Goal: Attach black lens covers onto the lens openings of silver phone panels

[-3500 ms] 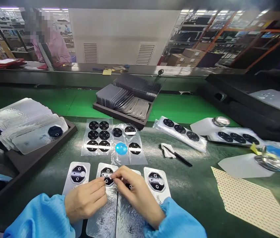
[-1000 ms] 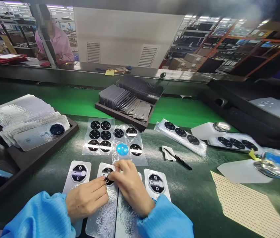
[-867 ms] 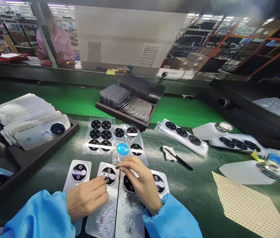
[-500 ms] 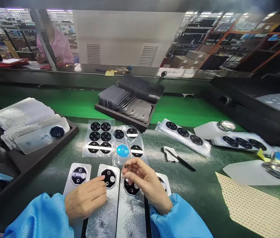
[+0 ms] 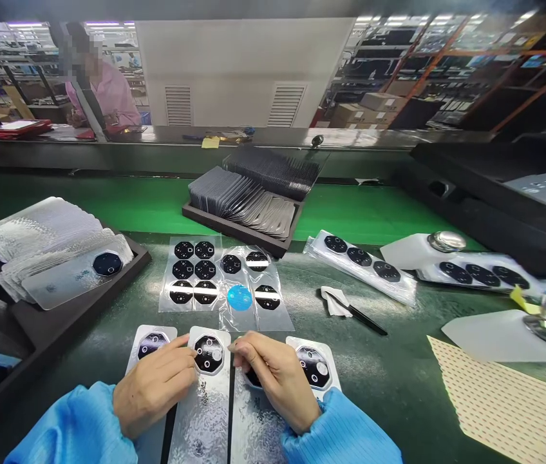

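Observation:
Several glossy silver panels lie in a row before me, each with a dark octagonal patch at its top. My left hand (image 5: pixel 160 380) lies with fingers stretched over the leftmost panel (image 5: pixel 143 370), its fingertips at the left edge of the second panel (image 5: pixel 200 412). The second panel's octagon (image 5: pixel 208 354) shows whole. My right hand (image 5: pixel 273 374) is closed in a pinch above the top of the third panel (image 5: pixel 254 425), covering most of its octagon. What the pinch holds, if anything, I cannot make out. The rightmost panel (image 5: pixel 333 374) lies beside my right wrist.
Clear film sheets (image 5: pixel 164 303) with round black stickers and a blue disc (image 5: pixel 239 297) lie ahead. Behind stands a tray of dark plates (image 5: pixel 234 225). A tray of silver panels (image 5: pixel 132 258) is at left. Right are a black pen-like tool (image 5: pixel 369 320) and dotted sheet (image 5: pixel 509 399).
My right hand has come down and slightly left, from above the third panel to its top edge, uncovering the rightmost panel's octagon. My left hand has shifted slightly left.

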Motion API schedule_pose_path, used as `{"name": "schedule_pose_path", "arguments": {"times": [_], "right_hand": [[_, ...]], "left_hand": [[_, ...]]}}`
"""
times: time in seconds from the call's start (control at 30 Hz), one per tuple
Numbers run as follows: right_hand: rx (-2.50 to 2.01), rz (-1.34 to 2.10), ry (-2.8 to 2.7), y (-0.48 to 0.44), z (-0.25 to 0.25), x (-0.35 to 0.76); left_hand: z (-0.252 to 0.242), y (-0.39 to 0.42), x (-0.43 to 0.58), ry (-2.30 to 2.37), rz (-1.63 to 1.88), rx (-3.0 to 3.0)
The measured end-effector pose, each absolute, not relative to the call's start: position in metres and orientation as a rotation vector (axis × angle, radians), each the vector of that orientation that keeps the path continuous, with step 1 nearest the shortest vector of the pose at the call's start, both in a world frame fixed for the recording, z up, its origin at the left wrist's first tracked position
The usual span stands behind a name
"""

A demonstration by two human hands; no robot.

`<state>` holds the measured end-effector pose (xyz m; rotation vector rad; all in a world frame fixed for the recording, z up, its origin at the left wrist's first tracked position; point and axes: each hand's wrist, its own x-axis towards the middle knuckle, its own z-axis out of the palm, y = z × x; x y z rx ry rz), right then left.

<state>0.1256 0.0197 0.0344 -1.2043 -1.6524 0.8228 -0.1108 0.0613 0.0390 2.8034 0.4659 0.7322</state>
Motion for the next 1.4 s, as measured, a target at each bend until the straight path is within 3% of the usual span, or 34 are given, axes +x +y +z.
{"name": "schedule_pose_path", "arguments": {"times": [0.7, 1.1, 1.4], "right_hand": [[-1.223, 0.996, -1.542, 0.023, 0.033, 0.121], [-1.292, 0.777, -1.823, 0.034, 0.038, 0.094], [-1.228, 0.309, -2.080, 0.035, 0.030, 0.087]], "left_hand": [[0.035, 0.060, -0.107, 0.449, 0.682, 2.932], [0.042, 0.057, -0.100, 0.430, 0.702, 3.001], [0.039, 0.056, -0.099, 0.452, 0.735, 2.997]]}}
